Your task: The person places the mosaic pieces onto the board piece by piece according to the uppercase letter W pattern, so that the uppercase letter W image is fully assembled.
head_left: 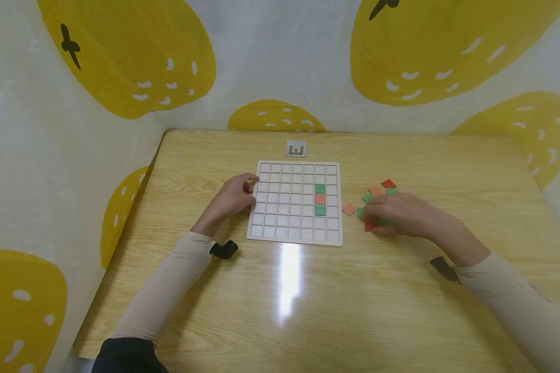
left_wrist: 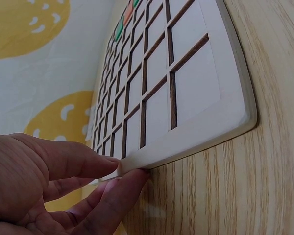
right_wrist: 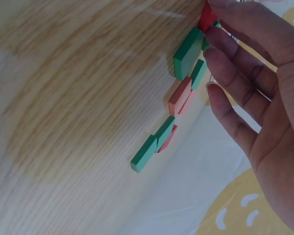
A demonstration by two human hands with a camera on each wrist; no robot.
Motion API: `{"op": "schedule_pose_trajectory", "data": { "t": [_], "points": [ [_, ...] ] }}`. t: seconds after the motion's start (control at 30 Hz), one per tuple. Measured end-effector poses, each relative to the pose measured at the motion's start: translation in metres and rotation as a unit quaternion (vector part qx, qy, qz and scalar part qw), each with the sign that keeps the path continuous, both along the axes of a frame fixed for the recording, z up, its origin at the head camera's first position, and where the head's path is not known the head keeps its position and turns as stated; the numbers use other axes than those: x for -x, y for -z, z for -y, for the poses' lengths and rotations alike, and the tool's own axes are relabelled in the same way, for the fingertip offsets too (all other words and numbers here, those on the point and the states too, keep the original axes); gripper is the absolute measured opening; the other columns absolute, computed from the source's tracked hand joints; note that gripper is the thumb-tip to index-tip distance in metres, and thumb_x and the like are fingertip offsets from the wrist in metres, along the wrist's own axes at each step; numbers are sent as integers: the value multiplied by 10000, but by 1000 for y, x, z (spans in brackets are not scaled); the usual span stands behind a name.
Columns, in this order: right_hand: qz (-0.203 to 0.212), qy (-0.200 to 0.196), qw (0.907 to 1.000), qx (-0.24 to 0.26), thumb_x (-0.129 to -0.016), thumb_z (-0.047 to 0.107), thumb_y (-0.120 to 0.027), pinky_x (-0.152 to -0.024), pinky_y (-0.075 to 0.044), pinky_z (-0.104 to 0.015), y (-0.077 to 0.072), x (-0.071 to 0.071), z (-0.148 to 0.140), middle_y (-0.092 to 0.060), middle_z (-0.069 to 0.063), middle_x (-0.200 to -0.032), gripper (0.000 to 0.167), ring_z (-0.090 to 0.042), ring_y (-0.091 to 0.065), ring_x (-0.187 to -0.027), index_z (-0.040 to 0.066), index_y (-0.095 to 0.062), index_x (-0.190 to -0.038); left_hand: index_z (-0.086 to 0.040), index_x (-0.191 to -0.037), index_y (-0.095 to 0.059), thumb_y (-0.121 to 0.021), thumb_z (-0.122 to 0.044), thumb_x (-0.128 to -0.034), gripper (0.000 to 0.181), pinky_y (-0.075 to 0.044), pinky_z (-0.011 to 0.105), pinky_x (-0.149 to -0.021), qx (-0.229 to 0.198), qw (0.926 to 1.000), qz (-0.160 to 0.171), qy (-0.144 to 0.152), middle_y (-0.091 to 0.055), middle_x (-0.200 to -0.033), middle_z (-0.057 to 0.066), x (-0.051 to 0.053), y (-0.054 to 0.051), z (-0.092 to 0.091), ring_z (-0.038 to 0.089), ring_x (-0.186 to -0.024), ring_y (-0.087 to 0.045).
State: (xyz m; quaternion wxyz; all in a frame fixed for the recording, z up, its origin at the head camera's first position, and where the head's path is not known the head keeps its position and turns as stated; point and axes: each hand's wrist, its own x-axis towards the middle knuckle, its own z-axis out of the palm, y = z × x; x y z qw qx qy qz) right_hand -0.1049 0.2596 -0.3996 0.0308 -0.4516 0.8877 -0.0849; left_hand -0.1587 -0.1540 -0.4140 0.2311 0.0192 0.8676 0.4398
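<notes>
A white square grid board lies on the table, with two green tiles and an orange tile in one column near its right side. My left hand pinches the board's left edge; in the left wrist view the thumb is on the rim and a finger is against its side. My right hand is over a loose group of tiles right of the board. Its thumb and a finger are at a red tile and appear to pinch it. Several green tiles lie close by, some partly hidden.
A small card with a dark pattern on a grid lies behind the board. A single orange tile is between the board and the loose group. Behind the wooden table hangs a white sheet with yellow shapes.
</notes>
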Motion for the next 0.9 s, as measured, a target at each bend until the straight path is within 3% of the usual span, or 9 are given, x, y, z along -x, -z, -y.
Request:
{"op": "schedule_pose_trajectory", "data": {
  "t": [0.33,0.9],
  "points": [
    [353,119,9990,-240,-777,150,-857,-599,-456,-225,-2,2,2,-608,167,-875,241,-28,-502,-733,279,-676,-871,-92,-1474,-484,-635,60,-920,594,-614,315,-639,38,10000,-10,-24,-526,-1096,158,1,2,0,271,-888,-555],
    [368,-100,9993,26,-769,175,-847,-592,-435,-198,5,6,4,-549,166,-786,208,-3,-451,-698,237,-664,-846,-97,-1478,-480,-621,72,-923,597,-623,337,-669,14,10000,31,-4,-514,-1116,165,1,2,0,270,-912,-542]
  ]
}}
